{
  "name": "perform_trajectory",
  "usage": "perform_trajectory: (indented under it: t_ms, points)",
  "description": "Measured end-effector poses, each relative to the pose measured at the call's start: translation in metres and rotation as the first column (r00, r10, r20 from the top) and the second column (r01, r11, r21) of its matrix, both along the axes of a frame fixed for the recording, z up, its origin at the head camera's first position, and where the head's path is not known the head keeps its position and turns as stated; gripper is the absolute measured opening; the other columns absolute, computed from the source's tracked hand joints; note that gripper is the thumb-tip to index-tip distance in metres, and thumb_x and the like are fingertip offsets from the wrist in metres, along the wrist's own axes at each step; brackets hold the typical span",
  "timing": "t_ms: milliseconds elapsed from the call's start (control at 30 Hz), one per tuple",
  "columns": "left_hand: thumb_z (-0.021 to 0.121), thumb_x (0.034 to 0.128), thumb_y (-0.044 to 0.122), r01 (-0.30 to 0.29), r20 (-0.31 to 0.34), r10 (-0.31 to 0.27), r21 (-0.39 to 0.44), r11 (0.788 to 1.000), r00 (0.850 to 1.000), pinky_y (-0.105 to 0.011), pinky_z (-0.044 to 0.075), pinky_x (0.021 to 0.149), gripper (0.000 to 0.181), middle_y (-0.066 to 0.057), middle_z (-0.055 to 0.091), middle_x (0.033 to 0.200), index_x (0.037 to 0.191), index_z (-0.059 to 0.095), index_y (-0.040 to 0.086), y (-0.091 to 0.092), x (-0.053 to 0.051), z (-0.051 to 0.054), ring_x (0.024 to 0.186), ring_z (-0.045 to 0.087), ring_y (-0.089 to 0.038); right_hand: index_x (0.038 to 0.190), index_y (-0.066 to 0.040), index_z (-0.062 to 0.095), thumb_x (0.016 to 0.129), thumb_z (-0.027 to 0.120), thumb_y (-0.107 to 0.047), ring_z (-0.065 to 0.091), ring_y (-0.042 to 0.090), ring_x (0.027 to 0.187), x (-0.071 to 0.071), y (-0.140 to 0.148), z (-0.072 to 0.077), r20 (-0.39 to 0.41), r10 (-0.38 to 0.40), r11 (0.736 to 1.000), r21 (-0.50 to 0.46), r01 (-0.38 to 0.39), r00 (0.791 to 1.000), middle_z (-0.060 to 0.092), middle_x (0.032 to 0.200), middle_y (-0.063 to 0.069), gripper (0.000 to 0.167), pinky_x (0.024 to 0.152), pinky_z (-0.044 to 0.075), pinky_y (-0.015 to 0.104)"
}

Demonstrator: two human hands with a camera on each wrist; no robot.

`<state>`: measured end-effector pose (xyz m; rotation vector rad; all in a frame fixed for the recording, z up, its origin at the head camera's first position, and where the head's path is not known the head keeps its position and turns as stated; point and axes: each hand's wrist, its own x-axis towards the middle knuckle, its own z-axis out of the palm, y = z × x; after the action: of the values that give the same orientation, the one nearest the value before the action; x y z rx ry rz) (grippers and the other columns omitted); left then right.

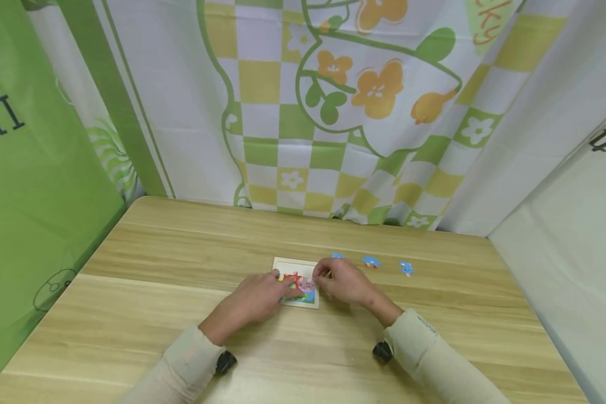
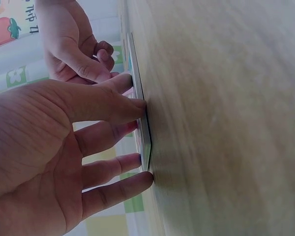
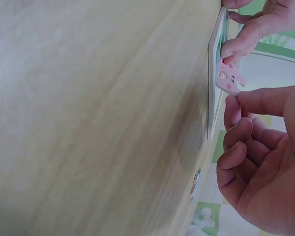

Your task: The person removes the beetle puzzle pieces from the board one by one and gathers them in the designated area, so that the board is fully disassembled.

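A small jigsaw tray [image 1: 295, 262] with a pale border lies flat on the table, its lower part filled with red, green and blue picture pieces. My right hand [image 1: 347, 280] pinches a pink puzzle piece [image 3: 232, 78] with a printed face between thumb and forefinger. That piece is tilted over the tray's right side, one edge raised. On the left, my left hand [image 1: 260, 294] rests its fairly straight fingers on the tray and its pieces, covering part of the picture. In the left wrist view its thumb [image 2: 130, 109] touches the tray's near edge.
Several loose blue puzzle pieces lie beyond and right of the tray: one [image 1: 371, 261] with some red, another [image 1: 406, 268] farther right, and one [image 1: 338, 256] partly behind my right hand. A patterned curtain [image 1: 293, 157] hangs along the wooden table's [image 1: 182, 241] far edge.
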<state>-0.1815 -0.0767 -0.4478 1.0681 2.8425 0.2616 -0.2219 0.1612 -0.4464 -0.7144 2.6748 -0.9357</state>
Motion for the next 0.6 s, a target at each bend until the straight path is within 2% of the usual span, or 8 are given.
perform_trajectory:
  t_ms: [167, 400, 600]
  points:
    - [0.067, 0.0964, 0.006, 0.004, 0.002, -0.004, -0.006, 1.000, 1.000, -0.027, 0.041, 0.051, 0.048, -0.001, 0.058, 0.147, 0.135, 0.070, 0.034, 0.0000, -0.0015, -0.0006, 0.095, 0.058, -0.023, 0.095, -0.012, 0.071, 0.099, 0.067, -0.010, 0.057, 0.011, 0.071, -0.0013, 0.0006, 0.0002, 0.013, -0.006, 1.000, -0.003, 0.006, 1.000, 0.066, 0.087, -0.005, 0.006, 0.064, 0.050, 0.030]
    - [0.067, 0.0964, 0.008, 0.006, -0.020, -0.007, -0.033, 0.999, 1.000, -0.027, 0.041, 0.051, 0.049, 0.001, 0.059, 0.145, 0.136, 0.069, 0.037, 0.0000, -0.0021, -0.0018, 0.095, 0.059, -0.022, 0.096, -0.011, 0.071, 0.099, 0.067, -0.010, 0.058, 0.010, 0.073, 0.0002, 0.0014, 0.0003, -0.020, -0.001, 1.000, -0.008, 0.000, 1.000, 0.066, 0.087, -0.006, 0.005, 0.066, 0.050, 0.030]
    - [0.068, 0.0952, 0.009, -0.010, -0.022, 0.008, -0.052, 0.999, 1.000, -0.028, 0.042, 0.051, 0.050, 0.002, 0.061, 0.142, 0.136, 0.069, 0.037, 0.0009, -0.0008, -0.0022, 0.094, 0.058, -0.021, 0.097, -0.013, 0.072, 0.099, 0.067, -0.011, 0.060, 0.010, 0.075, 0.0021, -0.0019, -0.0009, -0.035, -0.033, 0.999, -0.001, 0.033, 0.999, 0.067, 0.088, -0.006, 0.005, 0.067, 0.052, 0.031]
